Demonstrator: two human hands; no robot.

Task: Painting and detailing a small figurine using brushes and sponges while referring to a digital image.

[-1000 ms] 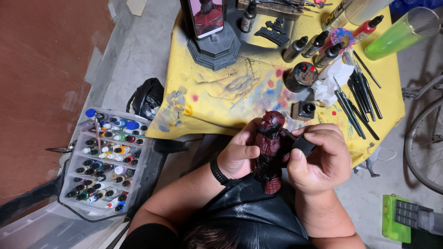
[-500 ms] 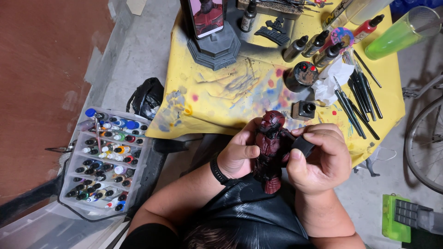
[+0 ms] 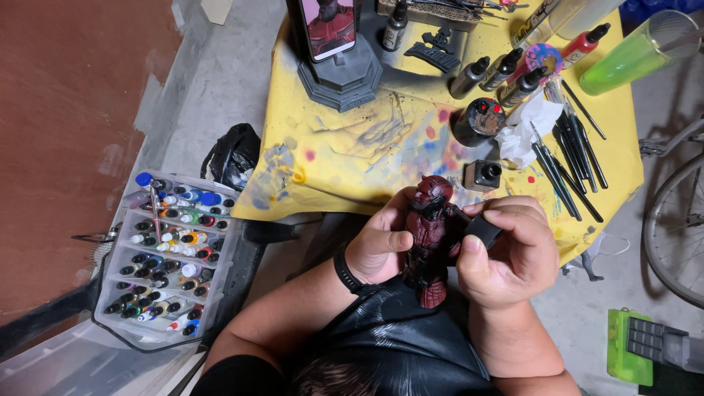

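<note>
I hold one red figure and one black block. On my table — one phone, one green tube, one dark jar — beside it, one paint tray.

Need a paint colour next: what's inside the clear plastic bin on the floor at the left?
The clear plastic bin holds rows of small dropper paint bottles with caps in white, blue, red, green and black, lying on tiered racks. Whatever lies beneath the racks is covered.
</note>
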